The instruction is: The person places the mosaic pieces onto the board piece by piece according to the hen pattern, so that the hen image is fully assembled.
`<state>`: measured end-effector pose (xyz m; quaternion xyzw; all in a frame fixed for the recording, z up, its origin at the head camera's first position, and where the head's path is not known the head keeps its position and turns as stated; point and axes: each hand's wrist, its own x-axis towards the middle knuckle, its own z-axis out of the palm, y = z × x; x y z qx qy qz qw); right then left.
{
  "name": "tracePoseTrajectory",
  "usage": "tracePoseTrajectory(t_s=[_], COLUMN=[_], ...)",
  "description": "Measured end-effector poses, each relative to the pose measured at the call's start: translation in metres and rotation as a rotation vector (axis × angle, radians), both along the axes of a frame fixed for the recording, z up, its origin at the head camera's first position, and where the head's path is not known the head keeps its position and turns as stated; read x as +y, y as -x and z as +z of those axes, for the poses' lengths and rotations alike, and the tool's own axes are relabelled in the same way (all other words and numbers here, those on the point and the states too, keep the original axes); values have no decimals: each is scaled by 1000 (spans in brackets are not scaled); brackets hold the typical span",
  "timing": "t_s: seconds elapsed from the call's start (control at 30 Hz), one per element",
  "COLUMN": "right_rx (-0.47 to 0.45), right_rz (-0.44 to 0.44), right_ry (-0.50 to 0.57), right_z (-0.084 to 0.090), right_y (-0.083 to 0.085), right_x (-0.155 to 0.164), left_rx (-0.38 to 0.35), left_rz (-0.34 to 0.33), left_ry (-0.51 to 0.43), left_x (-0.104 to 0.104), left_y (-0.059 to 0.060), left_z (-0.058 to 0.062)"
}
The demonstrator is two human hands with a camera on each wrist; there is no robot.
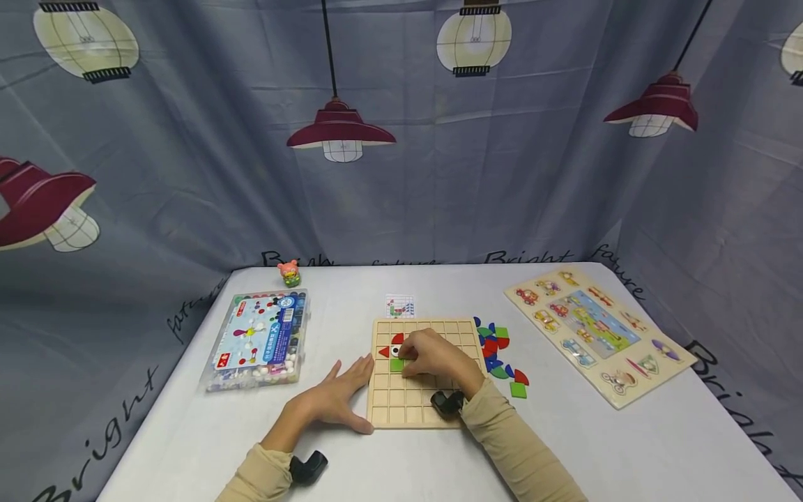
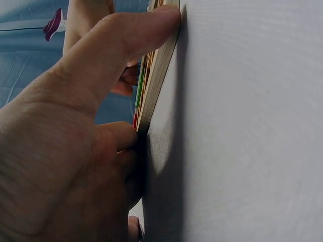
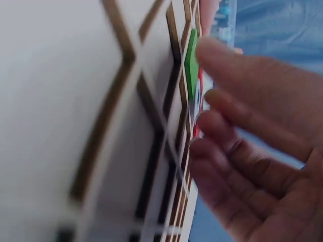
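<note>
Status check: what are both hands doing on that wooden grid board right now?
Left hand flat, steadying wooden grid board at its edge. Right hand fingers at green tile. Nothing blocking; loose tiles lie beside board.

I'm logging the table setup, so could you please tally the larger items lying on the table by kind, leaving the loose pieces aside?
Wooden grid boards: 1
Vehicle peg puzzles: 1
Clear plastic bead boxes: 1
Pattern cards: 1
Small toy figures: 1
Total: 5

The backdrop cloth (image 1: 539,209) reads "Bright", perhaps "future".
</note>
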<state>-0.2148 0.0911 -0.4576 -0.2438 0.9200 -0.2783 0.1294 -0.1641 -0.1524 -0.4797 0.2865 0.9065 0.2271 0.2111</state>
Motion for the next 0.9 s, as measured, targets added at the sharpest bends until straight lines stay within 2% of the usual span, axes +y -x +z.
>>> tracePoseTrajectory(t_s=[0.23, 0.5, 0.7, 0.9], right_rx=[10, 38, 64, 36], right_rz=[-2, -13, -11, -27], right_ry=[90, 118, 103, 116], right_z=[8, 13, 9, 4], right_y=[-3, -9, -14, -18], right_x=[25, 57, 82, 108], left_rx=[21, 25, 31, 28], left_rz=[-4, 6, -1, -9], left_ry=[1, -4, 7, 1], left_x=[2, -1, -3, 0], left_y=[0, -2, -3, -3], left_z=[-1, -3, -3, 0])
